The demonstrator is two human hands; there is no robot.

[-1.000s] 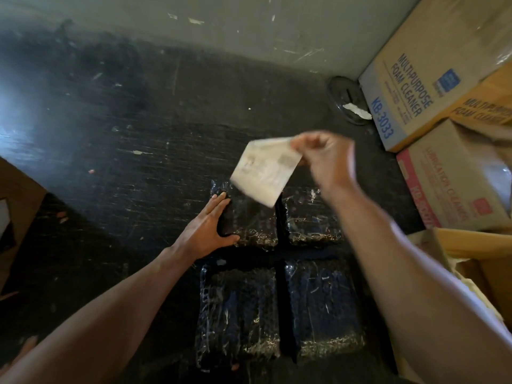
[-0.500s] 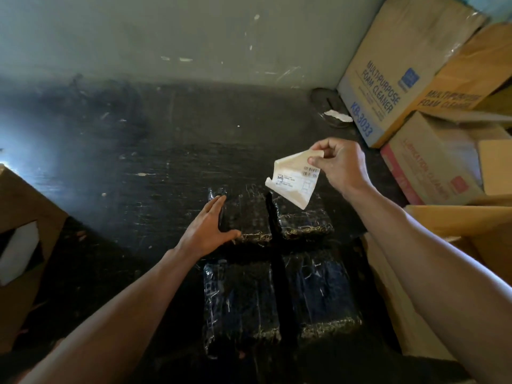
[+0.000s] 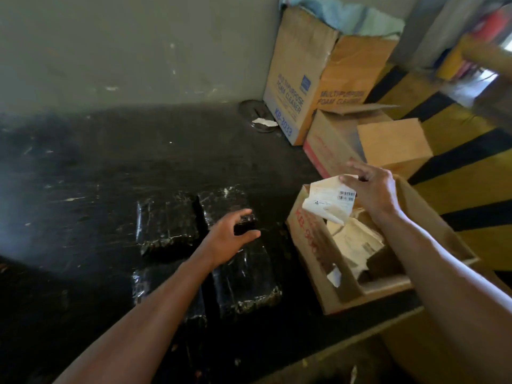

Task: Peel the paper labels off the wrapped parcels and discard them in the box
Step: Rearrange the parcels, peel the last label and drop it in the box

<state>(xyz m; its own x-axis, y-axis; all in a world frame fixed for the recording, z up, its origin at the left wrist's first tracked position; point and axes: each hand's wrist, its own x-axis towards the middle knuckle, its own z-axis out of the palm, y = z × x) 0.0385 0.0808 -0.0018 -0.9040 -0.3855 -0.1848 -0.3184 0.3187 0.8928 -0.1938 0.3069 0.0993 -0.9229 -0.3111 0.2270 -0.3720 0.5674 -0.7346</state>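
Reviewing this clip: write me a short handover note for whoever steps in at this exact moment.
Right hand: pinching a peeled paper label above the open cardboard box, not yet dropped.
Left hand: open, empty, hovering over the wrapped parcels.
Parcels: four black wrapped ones in a two-by-two block on the dark floor, left of the box. No label shows on their tops.
Done: several discarded labels already lie in the box.
Left: let go of this label into the box, then check the parcels' hidden sides for labels.

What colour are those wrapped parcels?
Glossy black parcels, seen in the head view.
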